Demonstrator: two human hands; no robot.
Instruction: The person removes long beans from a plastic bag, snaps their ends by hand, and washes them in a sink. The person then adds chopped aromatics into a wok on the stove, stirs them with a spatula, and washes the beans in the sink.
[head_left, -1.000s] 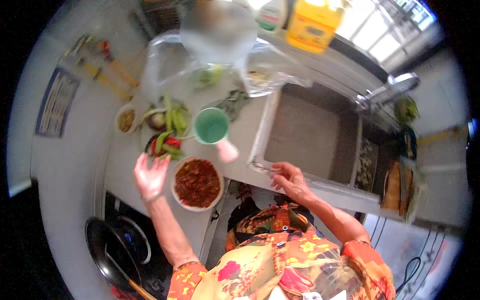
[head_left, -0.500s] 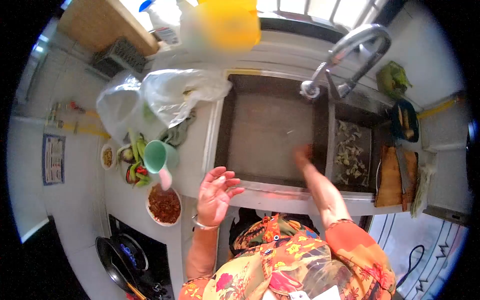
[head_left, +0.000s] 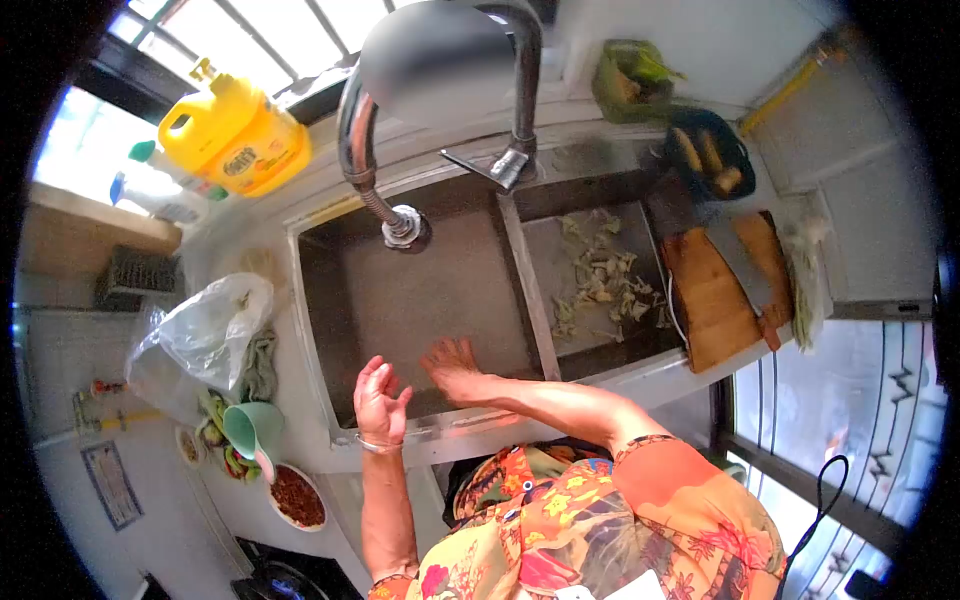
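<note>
My right hand (head_left: 453, 372) reaches down into the large left basin (head_left: 420, 300) of the sink, its fingers spread near the front wall. Nothing shows in its grasp. Just left of it, my left hand (head_left: 380, 405) is raised over the front rim, fingers loosely bent and thumb apart, holding nothing I can see. A bracelet (head_left: 378, 443) circles the left wrist. The tap's spout (head_left: 402, 228) hangs over the back of the basin. Pale, torn-looking food pieces (head_left: 605, 275) are scattered in the smaller right basin.
A cutting board (head_left: 708, 300) and a knife (head_left: 745, 275) lie right of the sink, below a dark basket (head_left: 708, 155). Leftward are a plastic bag (head_left: 215, 330), a green cup (head_left: 250, 430) and a bowl of reddish-brown food (head_left: 297, 497). A yellow jug (head_left: 235, 135) stands behind.
The view has swung to the right. My right hand has moved left across the basin, close to my left hand. Its fingers now show spread. The left hand stays raised and empty.
</note>
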